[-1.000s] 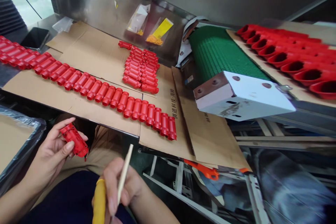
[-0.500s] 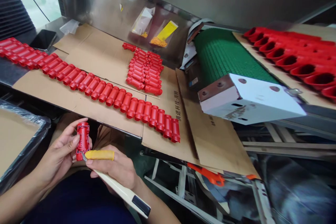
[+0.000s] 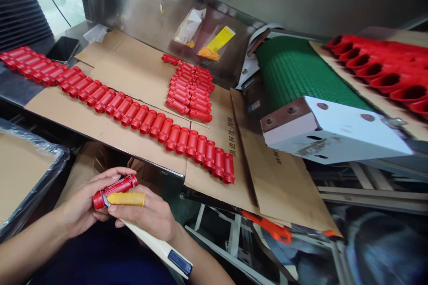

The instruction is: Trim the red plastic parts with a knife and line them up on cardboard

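Between the fingers of my left hand [image 3: 82, 202] lies a red plastic tube-shaped part [image 3: 117, 188], tilted with its far end up to the right. My right hand [image 3: 152, 213] grips a cream-handled utility knife [image 3: 160, 249]; the blade meets the near end of the red part. A yellow finger cot [image 3: 126, 199] covers the index finger of that hand. Past my hands, a long row of similar red parts [image 3: 157, 124] runs diagonally over the cardboard. Behind this row sits a smaller double stack of red parts [image 3: 190, 89].
Cardboard sheets [image 3: 120, 60] cover the metal bench. A green conveyor belt [image 3: 301, 71] with a white end bracket [image 3: 337, 129] stands right, red parts [image 3: 374, 69] beyond it. A phone [image 3: 63, 49] lies far left. A plastic-lined box [image 3: 26, 164] is at my left.
My left hand has turned the red part from upright to slanting rightward. The knife blade stays at its near end. The whole view has shifted slightly.
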Tool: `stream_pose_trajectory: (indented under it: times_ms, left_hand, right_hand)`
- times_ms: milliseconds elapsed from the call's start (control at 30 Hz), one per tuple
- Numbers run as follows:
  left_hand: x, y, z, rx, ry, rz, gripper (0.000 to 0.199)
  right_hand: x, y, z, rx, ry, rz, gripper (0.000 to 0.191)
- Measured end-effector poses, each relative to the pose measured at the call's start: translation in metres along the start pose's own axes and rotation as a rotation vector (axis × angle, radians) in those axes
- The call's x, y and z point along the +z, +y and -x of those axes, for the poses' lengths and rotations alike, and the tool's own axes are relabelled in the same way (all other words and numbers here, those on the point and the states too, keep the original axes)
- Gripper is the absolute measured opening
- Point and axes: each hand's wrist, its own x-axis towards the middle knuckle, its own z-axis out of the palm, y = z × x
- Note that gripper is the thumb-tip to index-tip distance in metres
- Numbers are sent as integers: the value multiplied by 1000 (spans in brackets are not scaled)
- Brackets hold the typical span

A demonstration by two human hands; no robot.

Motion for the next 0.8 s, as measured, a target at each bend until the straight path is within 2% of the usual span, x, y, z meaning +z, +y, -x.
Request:
stream_pose_trajectory:
  times_ms: [233,333,500,600,700,800]
  left_hand:
    - [-3,-2,-3,-4,-7,-39,46]
    - [-6,-4,-5,-14,-22,-40,46]
    - [-7,-5,-6,4,-25,-47,46]
    - [-7,-4,-5,0,-27,-43,46]
    - [-6,-3,-5,6,-3,-81,44]
    - [-4,-1,-6,19,47,-123,43]
  right_hand:
    - [-2,-16,8,82,-1,75,31]
    - [-3,-15,5,-11,4,150,33]
    - [-6,-10,-1,-280,18,309,51]
    - [-6,-10,-4,-261,33,359,38]
    - [-5,-13,-12,-206,-65,445,20]
    - [-7,-21,-23,-358,-221,663,21]
